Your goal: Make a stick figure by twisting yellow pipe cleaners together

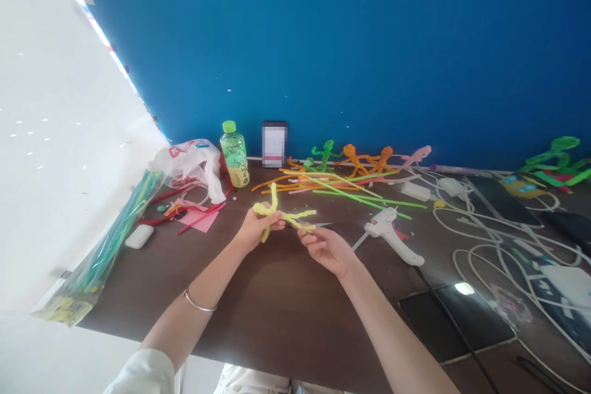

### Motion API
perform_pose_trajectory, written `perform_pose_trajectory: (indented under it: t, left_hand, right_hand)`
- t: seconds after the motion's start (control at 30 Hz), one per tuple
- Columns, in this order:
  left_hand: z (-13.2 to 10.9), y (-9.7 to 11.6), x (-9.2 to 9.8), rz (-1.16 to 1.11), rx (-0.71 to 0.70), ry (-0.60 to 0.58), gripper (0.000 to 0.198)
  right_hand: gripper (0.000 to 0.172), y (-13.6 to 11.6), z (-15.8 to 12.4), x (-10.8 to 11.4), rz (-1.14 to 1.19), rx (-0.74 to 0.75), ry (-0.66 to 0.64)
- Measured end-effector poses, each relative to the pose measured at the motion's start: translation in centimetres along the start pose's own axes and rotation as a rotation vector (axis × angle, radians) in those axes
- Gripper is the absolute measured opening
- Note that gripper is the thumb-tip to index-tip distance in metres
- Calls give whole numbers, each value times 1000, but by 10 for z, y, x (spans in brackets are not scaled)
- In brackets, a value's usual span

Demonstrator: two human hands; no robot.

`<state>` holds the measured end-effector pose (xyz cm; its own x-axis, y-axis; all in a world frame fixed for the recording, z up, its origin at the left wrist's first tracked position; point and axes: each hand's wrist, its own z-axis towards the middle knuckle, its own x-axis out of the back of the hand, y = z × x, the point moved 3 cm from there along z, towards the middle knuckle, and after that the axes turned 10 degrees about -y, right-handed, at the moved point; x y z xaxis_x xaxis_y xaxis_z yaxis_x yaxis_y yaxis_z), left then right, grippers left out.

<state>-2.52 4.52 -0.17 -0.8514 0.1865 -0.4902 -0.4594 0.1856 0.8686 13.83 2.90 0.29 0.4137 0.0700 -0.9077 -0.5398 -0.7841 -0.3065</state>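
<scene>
Yellow pipe-cleaner figure (276, 212), held above the dark brown worktop (277, 301), its middle gripped by the curled fingers of the left hand (256, 229), while the half-open right hand (325, 251) pinches one yellow limb between thumb and fingertips. Just beyond the hands lies what appears to be a pair of scissors (318, 224), too hidden to be sure. Also on the worktop: loose green and orange pipe-cleaner strands (332, 188), a white hot-glue gun (386, 233), orange pipe-cleaner figures (367, 160) and a green-capped plastic bottle (234, 154).
</scene>
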Motion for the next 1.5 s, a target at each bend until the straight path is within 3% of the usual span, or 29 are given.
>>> perform_pose_trajectory:
  t: [0.33, 0.5, 0.73, 0.87, 1.03, 1.3, 1.4, 1.5]
  left_hand:
    - [-4, 1, -5, 139, -15, -41, 36]
    - [-4, 3, -6, 189, -20, -37, 36]
    - [-5, 5, -7, 241, -2, -93, 35]
    - [-4, 3, -6, 225, 2, -91, 35]
    - [-1, 1, -4, 162, -3, 44, 35]
    - [-2, -7, -9, -29, 51, 246, 29]
    - [-4, -11, -14, -122, 66, 240, 28]
    - [-4, -11, -16, -169, 21, 179, 30]
  right_hand:
    - [12, -6, 0, 8, -289, 51, 119]
    - [9, -8, -5, 3, -398, -35, 37]
    - [20, -10, -9, 3, -556, -126, -92]
    - [26, -9, -10, 1, -745, -90, -91]
    - [22, -12, -6, -1, -1357, 144, 107]
    - [20, -8, -12, -10, -2442, 854, 338]
    - [17, -8, -18, -13, -2496, 1134, 487]
    - [13, -13, -20, -13, -2201, 1201, 535]
